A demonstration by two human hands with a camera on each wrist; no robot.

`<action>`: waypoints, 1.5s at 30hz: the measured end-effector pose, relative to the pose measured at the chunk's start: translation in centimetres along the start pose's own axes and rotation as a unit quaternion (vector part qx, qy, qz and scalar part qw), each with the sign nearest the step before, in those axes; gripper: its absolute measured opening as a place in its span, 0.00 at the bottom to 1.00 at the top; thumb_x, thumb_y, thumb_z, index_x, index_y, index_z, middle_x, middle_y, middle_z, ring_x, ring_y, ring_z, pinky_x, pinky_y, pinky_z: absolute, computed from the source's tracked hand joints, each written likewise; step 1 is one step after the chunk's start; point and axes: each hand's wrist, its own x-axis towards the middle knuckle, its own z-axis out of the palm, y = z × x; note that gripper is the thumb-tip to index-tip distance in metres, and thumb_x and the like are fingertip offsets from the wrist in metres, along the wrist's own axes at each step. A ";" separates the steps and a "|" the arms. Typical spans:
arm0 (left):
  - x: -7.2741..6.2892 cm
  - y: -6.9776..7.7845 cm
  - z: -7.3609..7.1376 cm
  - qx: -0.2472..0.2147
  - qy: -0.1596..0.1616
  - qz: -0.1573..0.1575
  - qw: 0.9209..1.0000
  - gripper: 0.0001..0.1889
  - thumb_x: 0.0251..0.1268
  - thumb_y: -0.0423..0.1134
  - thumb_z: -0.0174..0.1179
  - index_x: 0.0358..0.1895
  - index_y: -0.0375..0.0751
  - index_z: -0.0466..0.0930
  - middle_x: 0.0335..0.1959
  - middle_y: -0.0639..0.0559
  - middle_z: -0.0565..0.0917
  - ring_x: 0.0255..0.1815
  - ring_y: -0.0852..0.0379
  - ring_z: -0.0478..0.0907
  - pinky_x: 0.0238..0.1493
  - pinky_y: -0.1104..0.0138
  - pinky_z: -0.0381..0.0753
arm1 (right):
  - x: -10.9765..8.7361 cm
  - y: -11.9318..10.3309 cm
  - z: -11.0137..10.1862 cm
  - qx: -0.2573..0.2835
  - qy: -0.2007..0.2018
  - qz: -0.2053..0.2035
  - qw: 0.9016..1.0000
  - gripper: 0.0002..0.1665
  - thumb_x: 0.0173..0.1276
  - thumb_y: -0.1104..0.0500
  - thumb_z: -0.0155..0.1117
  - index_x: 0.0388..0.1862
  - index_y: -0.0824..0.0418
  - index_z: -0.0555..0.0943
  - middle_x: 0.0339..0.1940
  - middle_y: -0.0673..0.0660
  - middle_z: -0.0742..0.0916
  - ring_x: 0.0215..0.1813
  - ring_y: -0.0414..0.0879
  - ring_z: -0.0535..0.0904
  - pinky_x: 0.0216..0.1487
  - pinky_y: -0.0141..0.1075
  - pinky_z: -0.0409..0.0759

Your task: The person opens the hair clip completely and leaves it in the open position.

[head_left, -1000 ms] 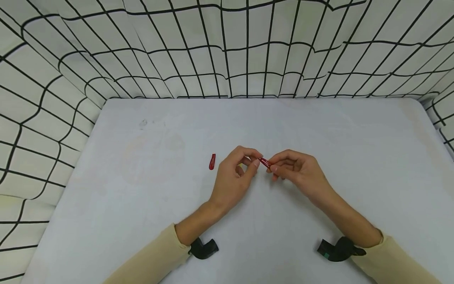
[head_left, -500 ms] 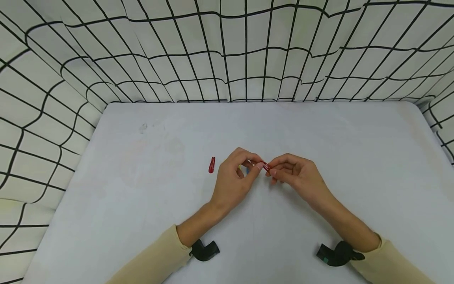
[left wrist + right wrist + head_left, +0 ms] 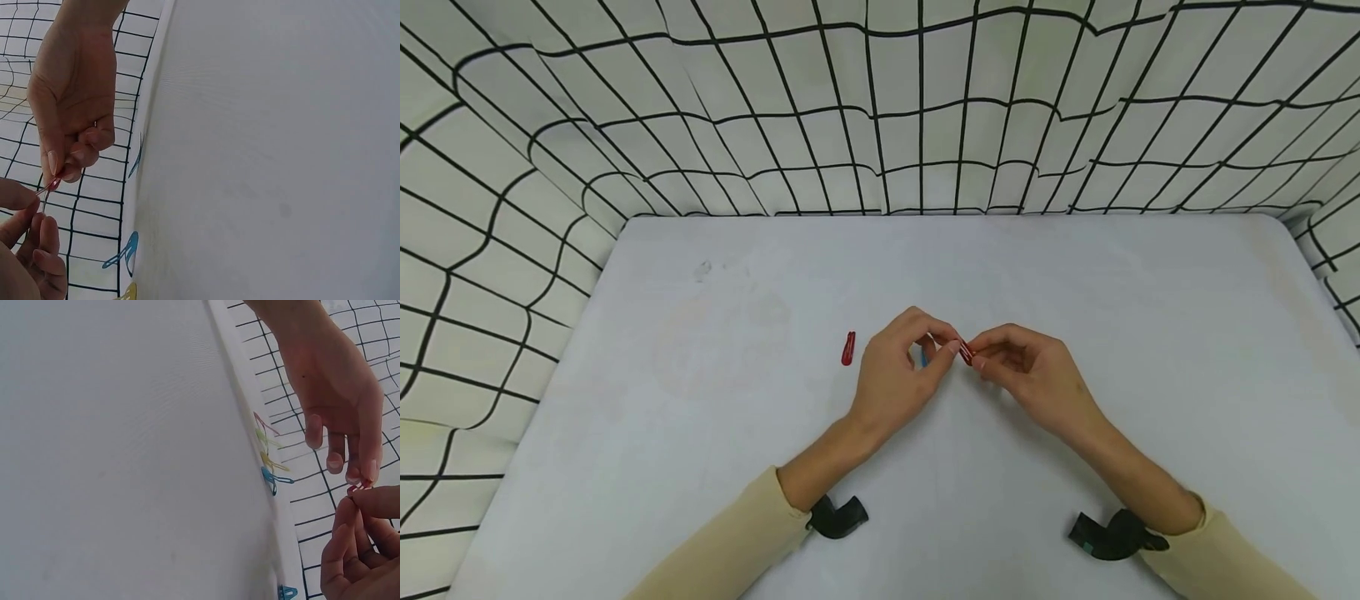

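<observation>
Between the fingertips of both hands is a small red snap hair clip (image 3: pixel 966 352), held above the white table. My left hand (image 3: pixel 895 367) pinches its upper left end between thumb and index finger. From the other side, my right hand (image 3: pixel 1033 371) pinches the lower end with thumb and fingertips. In the left wrist view the clip's parts look spread apart, and fingers hide some of it. A second red hair clip (image 3: pixel 847 348) lies on the table to the left of my left hand.
Seen past the hands, blue (image 3: pixel 270 478), yellow (image 3: pixel 270 460), green (image 3: pixel 262 437) and pink (image 3: pixel 265 424) hair clips stand bent open on the table. Another blue clip (image 3: pixel 287 592) is farther along. A white cloth wall with black grid lines (image 3: pixel 880 108) rises behind the table.
The red clip between my hands has turned to a steeper angle. My left fingertips have shifted slightly right, closer to the right hand. The clip on the table stays put.
</observation>
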 end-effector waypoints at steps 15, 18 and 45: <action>0.5 0.0 0.1 0.020 0.005 0.003 1.000 0.03 0.67 0.37 0.70 0.41 0.46 0.92 0.36 0.58 0.88 0.31 0.64 0.79 0.30 0.69 0.76 | 0.2 0.3 0.5 0.018 -0.007 0.011 1.000 0.11 0.71 0.65 0.71 0.51 0.61 0.84 0.46 0.60 0.91 0.41 0.50 0.88 0.42 0.31 0.85; 0.6 0.1 0.0 0.034 -0.001 0.000 0.999 0.04 0.66 0.35 0.71 0.41 0.47 0.92 0.37 0.58 0.90 0.31 0.64 0.79 0.30 0.73 0.73 | 0.1 0.4 0.5 0.010 -0.011 0.016 1.000 0.12 0.71 0.64 0.70 0.52 0.62 0.84 0.46 0.61 0.90 0.41 0.49 0.88 0.42 0.30 0.84; 1.3 -0.2 0.3 0.195 -0.066 -0.028 0.978 0.03 0.63 0.40 0.74 0.36 0.56 0.94 0.28 0.61 0.89 0.34 0.59 0.77 0.40 0.65 0.69 | -0.2 0.9 0.7 -0.089 -0.051 0.025 0.994 0.16 0.72 0.64 0.69 0.57 0.64 0.85 0.50 0.60 0.91 0.43 0.45 0.88 0.47 0.28 0.83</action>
